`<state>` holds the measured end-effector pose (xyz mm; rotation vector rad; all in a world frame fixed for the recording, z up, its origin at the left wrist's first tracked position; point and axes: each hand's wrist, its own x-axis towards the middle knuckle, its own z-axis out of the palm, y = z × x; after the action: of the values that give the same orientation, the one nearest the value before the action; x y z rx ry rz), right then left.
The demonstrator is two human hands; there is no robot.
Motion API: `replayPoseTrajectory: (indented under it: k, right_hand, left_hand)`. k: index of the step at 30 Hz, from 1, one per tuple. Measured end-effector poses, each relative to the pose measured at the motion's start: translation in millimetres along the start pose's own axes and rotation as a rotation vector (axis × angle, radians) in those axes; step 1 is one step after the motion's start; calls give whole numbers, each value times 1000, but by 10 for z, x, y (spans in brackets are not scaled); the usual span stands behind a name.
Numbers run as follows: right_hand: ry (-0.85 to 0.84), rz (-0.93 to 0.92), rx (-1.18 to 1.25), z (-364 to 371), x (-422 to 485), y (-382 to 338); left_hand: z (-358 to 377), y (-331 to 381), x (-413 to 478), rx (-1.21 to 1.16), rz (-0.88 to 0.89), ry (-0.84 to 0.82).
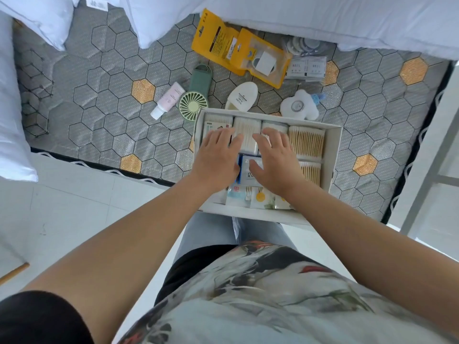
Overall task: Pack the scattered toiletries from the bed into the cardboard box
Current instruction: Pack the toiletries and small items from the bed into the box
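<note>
The left hand (218, 155) and right hand (275, 160) lie flat, fingers spread, on clear cotton-swab packs (247, 135), so hard pressing could tip the shallow white cardboard box (335, 155) beneath them off the grey hexagon-patterned bed (111, 108).

Bedroom, home or dorm type. Bare mattress (104, 103) with grey-and-yellow hexagon quilting fills the middle of the frame. White pillows (42, 18) sit at upper left and along the left edge; white duvet (347, 21) is bunched along the top right. Pale tiled floor (74, 199) at lower left, beside the mattress edge. White frame post (429, 157) runs down the right edge, next to the mattress. Personal-care stuff lies on the mattress at centre: pink tube (168, 100), green hand fan (196, 98), nail packets (306, 68), plus a cardboard box (335, 155) packed with cotton swabs (306, 141). Person stands at the bedside.
</note>
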<state>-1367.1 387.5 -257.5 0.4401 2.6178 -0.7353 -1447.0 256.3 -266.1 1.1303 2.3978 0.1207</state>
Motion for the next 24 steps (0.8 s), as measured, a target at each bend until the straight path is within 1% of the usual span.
replayPoseTrajectory:
  k: [2,6,11,13,15,16,17,19,20,22,24]
  right_hand:
    - [29,14,33,-96,126,-14]
    - [45,26,24,-267,450,-3]
    - [36,105,7,-354,874,96]
    - [16,128,15,-342,1053,132]
    - [-14,154,10,-306,1240,191]
    - [-26,175,10,-291,1337,234]
    - [-33,197,11,-278,1439,279]
    - [-37,230,8,-251,1624,361]
    - [-41,241,4,-232,1711,397]
    - [-58,257,-11,-187,1861,452]
    - [-67,275,-27,-149,1982,488]
  left_hand:
    - [-94,-27,148,-115,16,19]
    - [-258,-152,576,-179,14,87]
    - [-284,-409,1214,-268,-132,-2]
    - [-279,-564,1424,-226,-177,-33]
    - [-261,-728,1609,-189,-270,-83]
    - [-234,-816,1703,-238,-358,-89]
    - [-211,-905,1797,-363,-473,-74]
    - [-153,-1044,1964,-707,-680,18]
    - [-70,-1135,2057,-830,-766,74]
    - [61,-1234,2214,-995,-920,127]
    - [-167,-1084,2201,-1135,-1005,147]
